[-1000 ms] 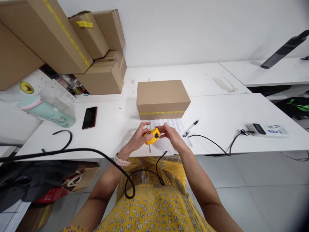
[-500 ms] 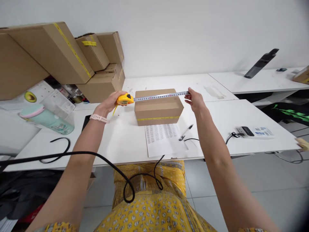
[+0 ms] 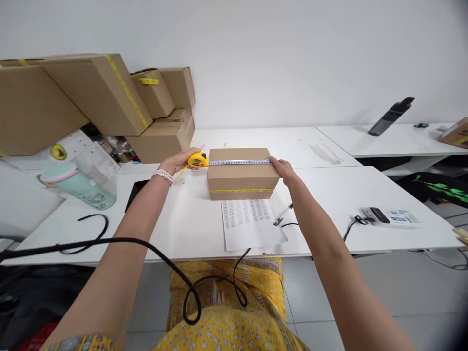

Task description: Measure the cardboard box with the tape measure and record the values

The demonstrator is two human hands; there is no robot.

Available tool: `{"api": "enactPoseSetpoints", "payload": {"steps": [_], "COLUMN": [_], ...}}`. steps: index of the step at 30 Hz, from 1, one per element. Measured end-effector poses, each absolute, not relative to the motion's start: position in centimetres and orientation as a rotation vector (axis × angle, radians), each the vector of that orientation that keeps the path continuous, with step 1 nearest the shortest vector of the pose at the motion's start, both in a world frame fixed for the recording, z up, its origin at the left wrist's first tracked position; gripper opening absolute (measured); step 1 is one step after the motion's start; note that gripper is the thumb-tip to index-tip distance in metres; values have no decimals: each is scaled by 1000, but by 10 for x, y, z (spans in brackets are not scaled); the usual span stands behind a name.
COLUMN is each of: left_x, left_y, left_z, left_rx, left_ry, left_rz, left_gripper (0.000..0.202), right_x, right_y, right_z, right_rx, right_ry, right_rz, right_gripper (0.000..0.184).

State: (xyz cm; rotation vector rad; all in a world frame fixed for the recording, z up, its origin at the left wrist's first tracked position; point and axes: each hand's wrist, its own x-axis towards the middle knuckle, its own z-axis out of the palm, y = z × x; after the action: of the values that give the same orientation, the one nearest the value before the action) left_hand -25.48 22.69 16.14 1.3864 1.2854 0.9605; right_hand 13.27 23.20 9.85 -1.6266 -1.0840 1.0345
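My left hand (image 3: 181, 161) is closed around the yellow case of a tape measure (image 3: 198, 160), just off the left end of a cardboard box (image 3: 243, 183). The tape's white blade (image 3: 237, 162) lies lengthwise across the box's top. At the box's right edge, my right hand (image 3: 281, 168) pinches the blade's free end against the cardboard. A strip of yellow tape runs along the box's front side. Under the box's near edge lies a printed sheet (image 3: 252, 234) with rows of small text, and a pen (image 3: 283, 214) rests on its right part.
Stacked cardboard boxes (image 3: 98, 92) fill the back left, beside a mint tumbler (image 3: 78, 185). A black cable (image 3: 146, 243) loops across the front. On the right are a small black device (image 3: 376, 214) on a white box and a dark bottle-like object (image 3: 391, 116).
My right hand has come in to the box's right edge with the blade end, shortening the exposed blade. The blade now lies on the box top. The whole view has shifted slightly.
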Motion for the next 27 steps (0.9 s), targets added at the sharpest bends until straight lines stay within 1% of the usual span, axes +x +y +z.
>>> {"api": "enactPoseSetpoints", "payload": {"steps": [3, 8, 11, 14, 16, 18, 20, 22, 24, 27], "left_x": [-258, -254, -251, -248, -239, -220, -190, -155, -123, -91], "left_y": [227, 223, 219, 200, 172, 134, 93, 60, 43, 49], "left_z": [161, 164, 174, 189, 192, 184, 163, 140, 123, 120], "left_rx": [1356, 1346, 1374, 1442, 1483, 1458, 1339, 1205, 1103, 988], "left_ry": [1291, 1315, 1320, 1270, 1186, 1043, 852, 773, 769, 797], "left_rz": [830, 790, 816, 834, 784, 653, 496, 552, 692, 867], "left_gripper": [32, 32, 31, 31, 36, 48, 53, 51, 51, 56], "right_x": [134, 133, 134, 139, 141, 138, 127, 109, 88, 65], "right_y": [232, 235, 239, 245, 249, 253, 255, 259, 267, 285], "right_z": [97, 91, 91, 101, 112, 123, 131, 135, 137, 137], "right_rx": [-1650, -1657, -1669, -1637, -1523, -1372, -1271, -1257, -1317, -1483], "right_ry": [-1099, -1126, -1189, -1225, -1219, -1247, -1373, -1534, -1649, -1753], "right_rz": [1033, 990, 837, 681, 635, 623, 634, 672, 697, 596], "right_gripper": [41, 40, 40, 39, 36, 35, 36, 36, 35, 35]}}
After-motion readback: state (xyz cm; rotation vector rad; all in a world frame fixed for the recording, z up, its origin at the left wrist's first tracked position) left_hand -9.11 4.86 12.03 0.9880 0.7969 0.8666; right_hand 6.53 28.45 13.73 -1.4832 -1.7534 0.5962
